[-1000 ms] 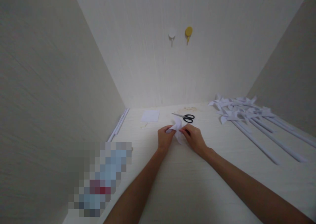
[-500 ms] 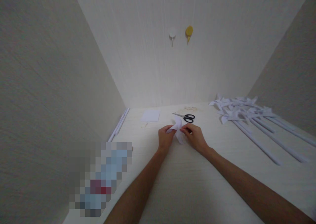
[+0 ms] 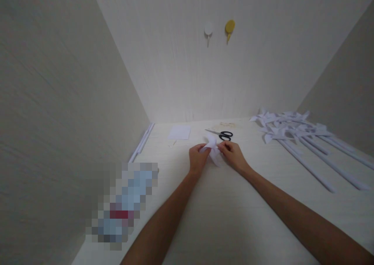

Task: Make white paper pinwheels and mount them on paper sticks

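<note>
A white paper pinwheel (image 3: 212, 142) with curled blades is held up over the white tabletop. On its left side, my left hand (image 3: 198, 158) is closed with the paper between thumb and fingers. The fingertips of my right hand (image 3: 233, 155) pinch at the pinwheel's right side, close to its middle; any small piece between them is too small to make out. Just beyond the hands lie scissors (image 3: 224, 135) with black handles, blades pointing left. A square white paper sheet (image 3: 179, 132) rests flat to the left of them, with a thin pale strand (image 3: 173, 143) in front of it.
Several finished paper pinwheels (image 3: 274, 132) on rolled paper sticks (image 3: 309, 165) are piled at the right. More paper rolls (image 3: 142, 142) lie along the left wall. A pixelated item (image 3: 128, 202) sits front left. Pale strands (image 3: 227, 124) lie by the back wall, which bears white (image 3: 208, 28) and yellow hooks (image 3: 230, 27).
The view has shifted slightly. Both hands still grip the pinwheel, which has turned a little between them. The right fingertips have moved slightly away from its centre.
</note>
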Motion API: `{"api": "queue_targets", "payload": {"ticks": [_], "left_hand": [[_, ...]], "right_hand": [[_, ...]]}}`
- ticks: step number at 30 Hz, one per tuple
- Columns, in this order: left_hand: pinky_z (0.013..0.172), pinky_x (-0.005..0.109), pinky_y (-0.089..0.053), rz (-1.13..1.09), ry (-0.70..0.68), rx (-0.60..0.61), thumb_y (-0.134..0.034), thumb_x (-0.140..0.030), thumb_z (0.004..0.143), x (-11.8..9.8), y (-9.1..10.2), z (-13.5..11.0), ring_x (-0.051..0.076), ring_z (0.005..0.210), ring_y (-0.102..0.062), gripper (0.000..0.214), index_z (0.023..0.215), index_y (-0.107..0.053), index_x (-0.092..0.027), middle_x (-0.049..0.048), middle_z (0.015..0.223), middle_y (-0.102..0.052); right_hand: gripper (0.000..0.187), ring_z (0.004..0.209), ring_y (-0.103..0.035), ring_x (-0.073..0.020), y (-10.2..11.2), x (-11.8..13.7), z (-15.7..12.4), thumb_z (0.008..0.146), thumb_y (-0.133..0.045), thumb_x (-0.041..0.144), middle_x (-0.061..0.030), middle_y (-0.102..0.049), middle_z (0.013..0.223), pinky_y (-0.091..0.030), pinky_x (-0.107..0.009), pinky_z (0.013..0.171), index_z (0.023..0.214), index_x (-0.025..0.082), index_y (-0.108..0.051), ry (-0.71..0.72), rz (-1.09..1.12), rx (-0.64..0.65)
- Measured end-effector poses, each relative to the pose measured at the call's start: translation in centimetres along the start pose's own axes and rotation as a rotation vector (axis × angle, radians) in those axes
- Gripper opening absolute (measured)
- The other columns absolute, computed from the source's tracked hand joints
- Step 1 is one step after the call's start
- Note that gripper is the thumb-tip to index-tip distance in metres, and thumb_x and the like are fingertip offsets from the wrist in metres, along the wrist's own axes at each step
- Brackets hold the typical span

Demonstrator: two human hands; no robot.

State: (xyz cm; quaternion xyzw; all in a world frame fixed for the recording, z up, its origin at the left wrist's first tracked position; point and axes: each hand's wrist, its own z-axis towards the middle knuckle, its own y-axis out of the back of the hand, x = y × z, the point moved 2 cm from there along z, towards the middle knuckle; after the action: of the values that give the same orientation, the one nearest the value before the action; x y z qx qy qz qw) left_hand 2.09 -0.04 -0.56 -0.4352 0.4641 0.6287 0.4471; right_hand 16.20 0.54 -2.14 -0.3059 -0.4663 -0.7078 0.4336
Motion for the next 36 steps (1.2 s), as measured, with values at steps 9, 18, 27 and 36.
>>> {"api": "queue_targets", "payload": {"ticks": [9, 18, 27, 36], "left_hand": [[0.050, 0.022, -0.040, -0.050, 0.029, 0.030, -0.055, -0.024, 0.059, 0.8, -0.5, 0.3, 0.012, 0.051, -0.051, 0.020, 0.067, -0.068, -0.010, 0.0000, 0.054, -0.058], [0.050, 0.022, -0.038, 0.028, -0.010, 0.052, -0.055, -0.026, 0.059, 1.0, -0.5, 0.4, 0.013, 0.053, -0.051, 0.021, 0.066, -0.068, -0.011, 0.0007, 0.055, -0.058], [0.047, 0.020, -0.032, 0.071, -0.036, 0.045, -0.053, -0.025, 0.060, 0.6, -0.4, 0.1, 0.010, 0.048, -0.044, 0.019, 0.058, -0.066, -0.012, -0.0026, 0.047, -0.049], [0.048, 0.021, -0.033, 0.085, -0.037, 0.060, -0.052, -0.024, 0.060, 0.2, -0.4, 0.0, 0.011, 0.050, -0.045, 0.019, 0.060, -0.066, -0.011, -0.0017, 0.050, -0.052]], "right_hand": [[0.026, 0.048, -0.040, -0.0104, -0.1, -0.4, 0.3, 0.073, -0.047, 0.035, 0.0017, -0.046, 0.050, -0.029, -0.022, 0.046, 0.057, 0.015, -0.051, -0.014, -0.010, 0.011], [0.024, 0.048, -0.038, -0.0097, 0.0, 0.4, -0.1, 0.072, -0.048, 0.033, 0.0031, -0.043, 0.049, -0.028, -0.022, 0.045, 0.055, 0.016, -0.047, 0.005, -0.057, 0.011], [0.024, 0.047, -0.037, -0.0094, -0.1, 0.7, -0.3, 0.073, -0.049, 0.031, 0.0031, -0.042, 0.049, -0.027, -0.021, 0.046, 0.053, 0.017, -0.044, 0.039, -0.129, 0.008], [0.020, 0.053, -0.042, -0.0125, 0.0, 1.3, -0.8, 0.076, -0.046, 0.026, -0.0005, -0.049, 0.056, -0.030, -0.024, 0.052, 0.058, 0.018, -0.046, 0.186, -0.329, -0.062]]}}
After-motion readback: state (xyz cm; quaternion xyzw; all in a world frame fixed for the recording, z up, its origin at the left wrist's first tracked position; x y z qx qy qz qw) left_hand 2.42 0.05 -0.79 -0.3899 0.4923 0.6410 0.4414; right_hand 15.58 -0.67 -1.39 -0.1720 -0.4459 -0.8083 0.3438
